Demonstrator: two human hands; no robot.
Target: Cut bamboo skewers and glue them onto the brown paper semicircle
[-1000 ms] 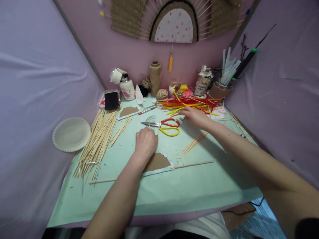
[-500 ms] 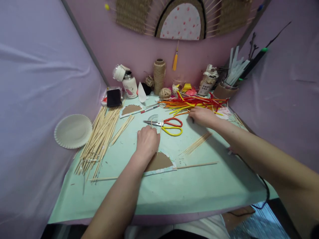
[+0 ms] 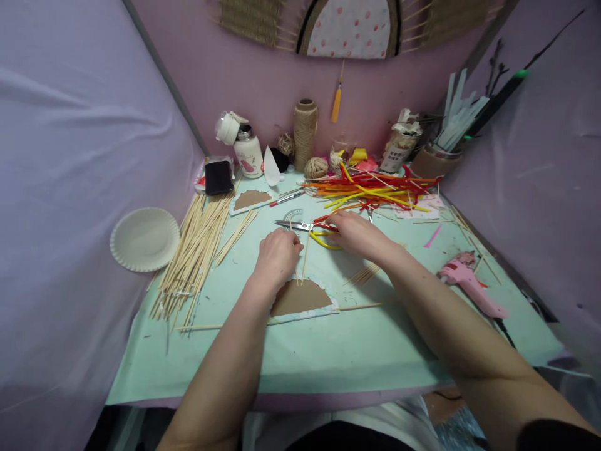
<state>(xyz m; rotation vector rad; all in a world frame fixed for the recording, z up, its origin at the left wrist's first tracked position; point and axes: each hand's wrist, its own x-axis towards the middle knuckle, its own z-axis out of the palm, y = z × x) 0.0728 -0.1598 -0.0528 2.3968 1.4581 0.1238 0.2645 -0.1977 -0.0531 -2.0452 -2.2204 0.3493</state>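
My left hand (image 3: 278, 255) is closed, its fingers pinching a thin bamboo stick (image 3: 290, 225) above the cardboard half-disc (image 3: 300, 298). That half-disc has a pale patterned border, with a stick jutting out at each end of its straight side. A second thin stick (image 3: 307, 255) rises from its curved edge, just right of my fingers. My right hand (image 3: 354, 235) is over the red and yellow handles of the scissors (image 3: 295, 225), fingers bent and fingertips partly hidden. Whether it touches or grips the handles I cannot tell. A clear protractor (image 3: 293, 215) lies by the blades.
Bamboo sticks (image 3: 190, 257) and a paper plate (image 3: 144, 240) lie left. Red, orange and yellow pipe cleaners (image 3: 357, 188) are heaped behind small scissors (image 3: 370, 214). A pink glue gun (image 3: 472, 283) lies right. Another half-disc (image 3: 252, 200), a bottle (image 3: 248, 151) and twine (image 3: 305, 134) are behind.
My right hand has moved left from beside the pipe cleaners to the scissors' handles, uncovering the small scissors and glue gun. My left hand stays at the half-disc. The view has shifted slightly.
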